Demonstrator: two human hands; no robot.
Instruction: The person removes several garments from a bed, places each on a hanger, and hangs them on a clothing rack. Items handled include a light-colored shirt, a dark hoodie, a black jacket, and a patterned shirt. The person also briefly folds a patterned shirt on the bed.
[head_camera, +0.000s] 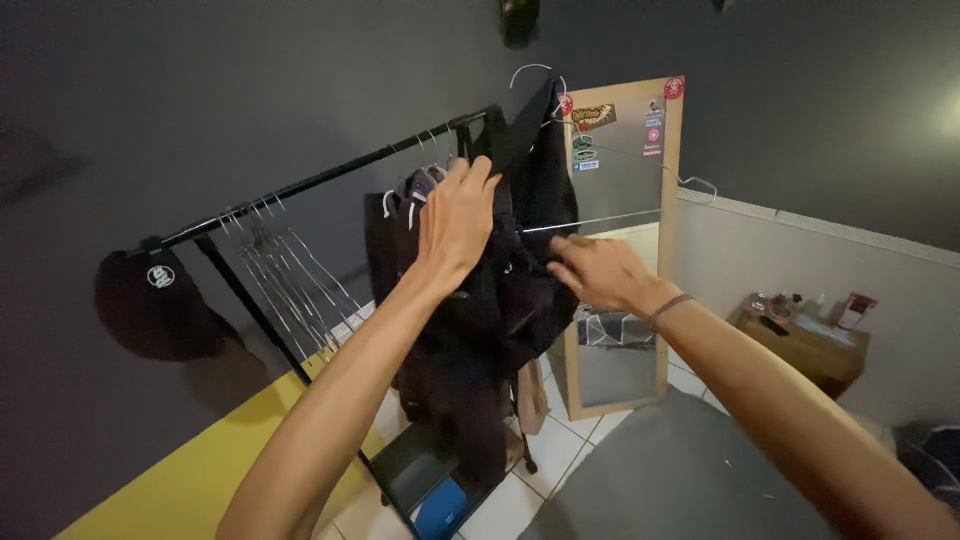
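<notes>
Single view: head-worn camera, at the wearer's eye level, facing forward and slightly down along both outstretched forearms. Frame tilted, so the black metal clothes rail runs uphill to the right. Near range: the dark hanging garments fill the centre. Background: tall wood-framed mirror, dark grey wall, white tiled floor. No second view; no shared area.

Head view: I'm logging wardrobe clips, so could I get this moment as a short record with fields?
left hand: raised, gripping the dark garment near its top
right hand: against the garment's side, fingers spread
garment: on a white wire hanger at the end of the clothes rail
rail also holds: empty wire hangers, a black cap
behind: wood-framed mirror
</notes>
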